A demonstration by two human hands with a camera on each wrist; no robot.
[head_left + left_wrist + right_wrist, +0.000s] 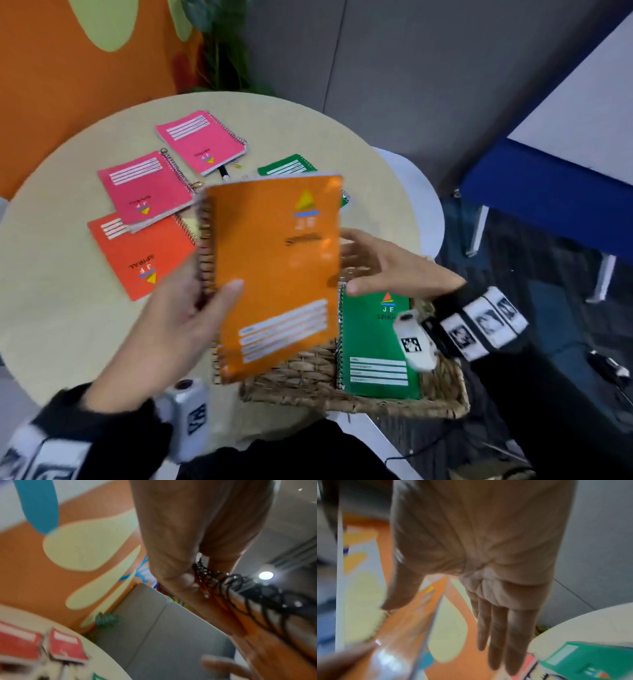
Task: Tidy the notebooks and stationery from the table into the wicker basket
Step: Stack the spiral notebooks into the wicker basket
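Note:
My left hand grips an orange spiral notebook by its wire-bound edge, thumb on the cover, and holds it tilted in the air over the wicker basket. The left wrist view shows my left hand against the notebook's black spiral. My right hand is open with straight fingers at the notebook's right edge; contact is unclear. A green notebook lies in the basket. In the right wrist view my right hand spreads beside the orange notebook.
On the round table lie two pink notebooks, a red one, a green one and a pen. The basket sits at the table's near right edge. A blue bench stands to the right.

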